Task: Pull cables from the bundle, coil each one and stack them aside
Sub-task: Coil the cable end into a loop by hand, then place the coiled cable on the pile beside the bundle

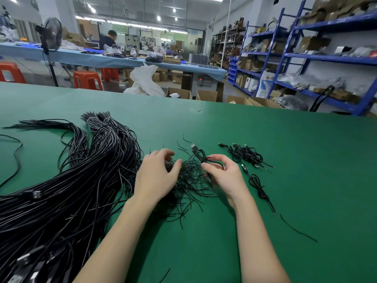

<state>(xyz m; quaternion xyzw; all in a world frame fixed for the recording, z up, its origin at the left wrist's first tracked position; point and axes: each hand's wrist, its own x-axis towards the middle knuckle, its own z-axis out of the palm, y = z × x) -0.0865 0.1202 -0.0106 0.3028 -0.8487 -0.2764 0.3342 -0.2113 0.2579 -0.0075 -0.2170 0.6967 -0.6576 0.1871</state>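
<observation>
We saw a big green table with a fat bundle of black cables lying on its left side. The bundle spread from the near left corner up toward the middle, and some plugs showed at its near end.

The right hand held a small coiled cable. Its fingers and thumb curled round the coil and pinched it, and a plug stuck up from the top of the coil. The left hand sat just beside it, over a messy heap of thin black wire ties. Its fingers were bent and spread, with the tips down among the ties. We could not tell if it had hold of one.

To the right of the hands lay a little pile of coiled cables. One more tied cable lay alone, nearer to us than the pile. A loose tie lay further right on the table.

Far behind the table we saw orange stools, blue shelves with boxes, and a standing fan.
</observation>
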